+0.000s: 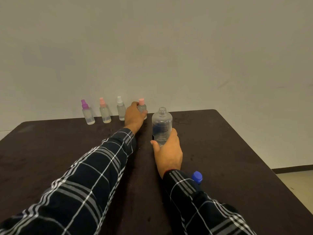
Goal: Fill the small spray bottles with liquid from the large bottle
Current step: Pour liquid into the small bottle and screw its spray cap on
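Rightmost pink-capped spray bottle (142, 106): body mostly behind left hand (134, 117); only cap + a strip of shoulder show. Left fingers (149, 112) curl round its far side, mostly out of sight. White-capped spray bottle (120, 109): lower right part covered by same hand. Large bottle (162, 122): base hidden in right hand (168, 154), whose fingers go behind it, unseen. Print on it too blurred to read. Purple-capped spray bottle (88, 114): fill level too faint to tell. Blue cap (197, 177): lower left behind right sleeve (194, 209); can't tell what it sits on. Counter (237, 150): cut off at left, bottom + right edges. Left sleeve (84, 184) + right sleeve run out at bottom edge.
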Demonstrator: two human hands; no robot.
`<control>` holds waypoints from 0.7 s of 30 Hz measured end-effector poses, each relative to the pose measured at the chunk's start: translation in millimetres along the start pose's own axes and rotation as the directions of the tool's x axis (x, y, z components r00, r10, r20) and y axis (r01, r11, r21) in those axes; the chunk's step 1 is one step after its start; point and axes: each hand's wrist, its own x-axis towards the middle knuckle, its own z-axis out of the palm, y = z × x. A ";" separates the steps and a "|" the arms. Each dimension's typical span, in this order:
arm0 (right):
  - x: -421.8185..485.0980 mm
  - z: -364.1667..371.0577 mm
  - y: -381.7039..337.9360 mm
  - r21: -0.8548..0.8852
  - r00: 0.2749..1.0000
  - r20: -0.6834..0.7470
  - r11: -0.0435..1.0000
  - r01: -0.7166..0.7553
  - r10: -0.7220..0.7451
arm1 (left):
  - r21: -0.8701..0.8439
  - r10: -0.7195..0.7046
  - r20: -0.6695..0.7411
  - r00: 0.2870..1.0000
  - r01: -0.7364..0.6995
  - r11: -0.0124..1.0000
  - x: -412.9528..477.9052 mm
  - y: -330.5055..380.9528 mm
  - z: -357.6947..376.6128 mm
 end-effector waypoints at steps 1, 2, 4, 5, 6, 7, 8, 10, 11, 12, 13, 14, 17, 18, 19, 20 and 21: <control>0.1 0.3 0.3 -0.007 1.000 -0.001 1.000 0.001 -0.001 | 0.002 -0.006 0.003 1.000 0.006 1.000 0.0 -0.4 0.5; -0.1 0.5 0.4 -0.013 1.000 -0.001 1.000 0.001 -0.001 | 0.009 -0.012 0.007 1.000 0.012 1.000 0.0 -0.2 0.6; 0.5 0.5 -0.1 -0.017 1.000 0.003 1.000 -0.002 0.003 | 0.015 -0.042 0.015 0.999 0.042 0.999 -0.1 1.6 0.2; 0.8 0.5 -0.2 -0.017 1.000 0.007 1.000 -0.003 0.003 | 0.013 -0.056 0.018 0.998 0.056 0.998 -0.3 3.6 -0.5; 0.7 -0.1 -0.9 -0.017 1.000 0.013 1.000 -0.003 0.003 | 0.017 -0.061 0.020 0.998 0.061 0.998 -1.4 6.2 -1.5; 0.9 -0.5 -1.4 -0.016 1.000 0.020 1.000 -0.003 0.004 | 0.029 -0.059 0.020 0.998 0.058 0.998 -3.3 8.8 -2.4; 1.0 -1.1 -2.0 -0.017 1.000 0.026 1.000 -0.005 0.006 | 0.043 -0.052 0.016 0.999 0.051 0.998 -6.0 10.9 -3.3; 1.1 -2.5 -3.1 -0.026 0.999 0.038 1.000 -0.009 0.010 | 0.078 -0.052 -0.001 0.999 0.052 0.996 -13.8 13.7 -5.8; 0.6 -3.4 -4.1 -0.028 0.999 0.045 1.000 -0.010 0.011 | 0.095 -0.063 -0.014 0.998 0.064 0.993 -19.4 14.2 -8.3; 0.0 -4.5 -5.1 -0.028 0.999 0.051 1.000 -0.012 0.013 | 0.105 -0.077 -0.031 0.997 0.079 0.991 -26.3 15.1 -11.6; -0.8 -5.6 -6.5 -0.026 0.998 0.057 1.000 -0.013 0.014 | 0.105 -0.086 -0.047 0.995 0.090 0.990 -35.0 15.9 -16.4; -1.5 -7.1 -7.7 -0.027 0.998 0.060 1.000 -0.013 0.014 | 0.091 -0.082 -0.070 0.994 0.088 0.992 -45.6 18.4 -21.6; -4.1 -13.3 -10.2 -0.026 0.995 0.095 0.999 -0.026 0.028 | -0.013 0.031 -0.124 0.992 -0.033 0.999 -85.5 26.4 -36.4; -6.5 -16.3 -11.3 -0.028 0.993 0.109 0.999 -0.031 0.034 | -0.060 0.094 -0.091 0.991 -0.100 0.993 -99.6 27.2 -40.2; -9.5 -19.0 -12.1 -0.034 0.992 0.120 0.999 -0.028 0.032 | -0.120 0.152 -0.032 0.988 -0.155 0.981 -112.7 26.8 -43.5; -13.3 -21.2 -12.3 -0.044 0.991 0.133 0.999 -0.023 0.028 | -0.195 0.195 0.038 0.980 -0.184 0.963 -122.4 24.3 -46.0; -18.2 -24.7 -11.9 -0.051 0.988 0.150 0.998 -0.020 0.028 | -0.269 0.214 0.099 0.972 -0.181 0.946 -132.6 24.8 -49.6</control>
